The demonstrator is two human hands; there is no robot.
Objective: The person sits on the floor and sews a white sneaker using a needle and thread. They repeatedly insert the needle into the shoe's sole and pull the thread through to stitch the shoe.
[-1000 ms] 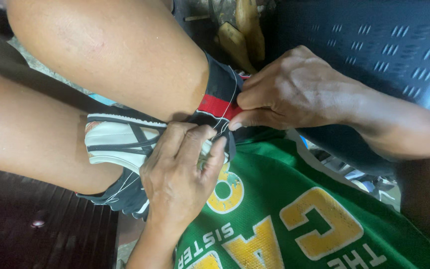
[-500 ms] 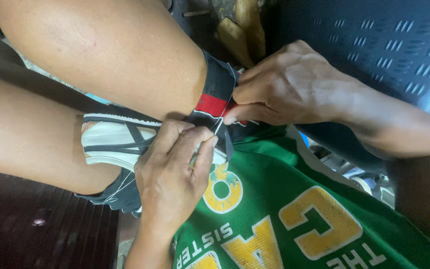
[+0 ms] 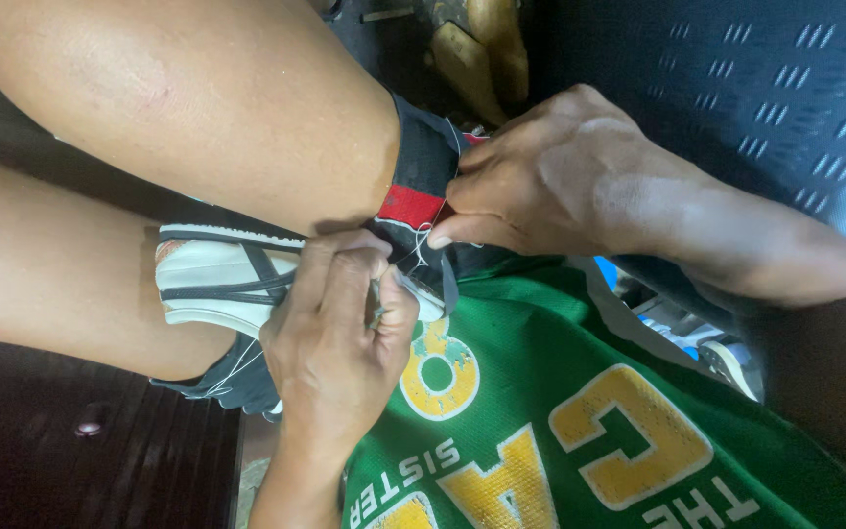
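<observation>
- Head view, risk: your left hand (image 3: 340,353) is curled shut with a small metal sliver, probably a needle (image 3: 380,315), showing between thumb and forefinger. Its tip sits just beside your bare leg (image 3: 198,118) and close to the fingertips of your right hand (image 3: 550,186). A slip or a hard push could prick skin.
- Head view, risk: the white thread (image 3: 417,245) runs slack and looped between the two sets of fingers. Judged likely to knot or snag on the fabric edge if pulled unevenly.
- Head view, risk: your right hand pinches the dark fabric (image 3: 423,176) right at its red band (image 3: 411,204), thumb and forefinger pressed together. If that pinch loosens, the edge may shift under the needle and the stitch would wander.
- Head view, the piece: the fabric is black with a red stripe, folded over your knee, lying directly between both thumbs. Its edge below the fingers looks loose and slightly frayed.
- Head view, surroundings: a white shoe-like piece with dark straps (image 3: 217,284) lies just left of your left fingers. A green shirt with yellow lettering (image 3: 560,421) is below both hands.
</observation>
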